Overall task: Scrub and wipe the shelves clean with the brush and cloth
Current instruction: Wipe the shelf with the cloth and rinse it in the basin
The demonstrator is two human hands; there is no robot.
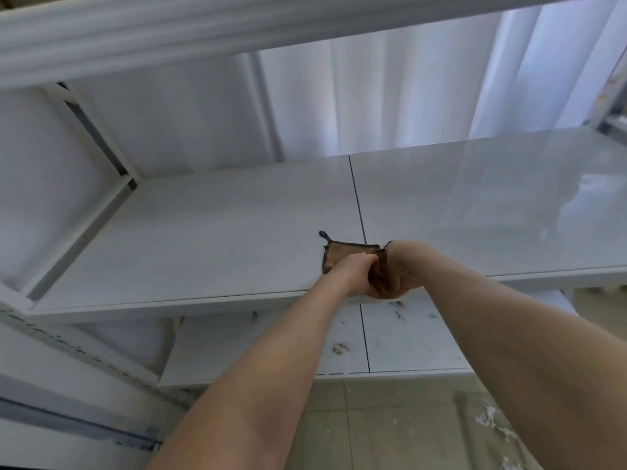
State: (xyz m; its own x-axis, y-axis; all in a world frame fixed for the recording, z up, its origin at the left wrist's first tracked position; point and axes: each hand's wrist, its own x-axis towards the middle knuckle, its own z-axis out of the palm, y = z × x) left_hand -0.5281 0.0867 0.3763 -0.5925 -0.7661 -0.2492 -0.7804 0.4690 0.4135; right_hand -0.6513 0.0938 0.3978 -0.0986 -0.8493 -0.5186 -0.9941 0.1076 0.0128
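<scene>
A white shelving unit is filling most of the frame, with 3 shelves showing: the top shelf (237, 25) is running blurred across the upper edge and is cut off on both sides, the middle shelf (203, 232) is spanning the centre, and the lower shelf (407, 340) is peeking out beneath it, largely hidden by the arms. A dark seam is dividing both the middle and lower shelves into 2 panels. White curtains (373, 96) are hanging behind the unit in the upper centre and right. The lower shelf is carrying several brownish smudges of dirt (340, 348), too blurred to make out further.

2 bare forearms are reaching up from the bottom of the frame and converging just right of centre. The left hand (353, 273) and right hand (403, 269) are pressing together, knuckle to knuckle, both clamped on 1 brown cloth (342, 254) with a dark stitched edge. The cloth is lying on the front edge of the middle shelf, beside the seam, and is mostly hidden by the hands. No brush is showing in this view.
</scene>
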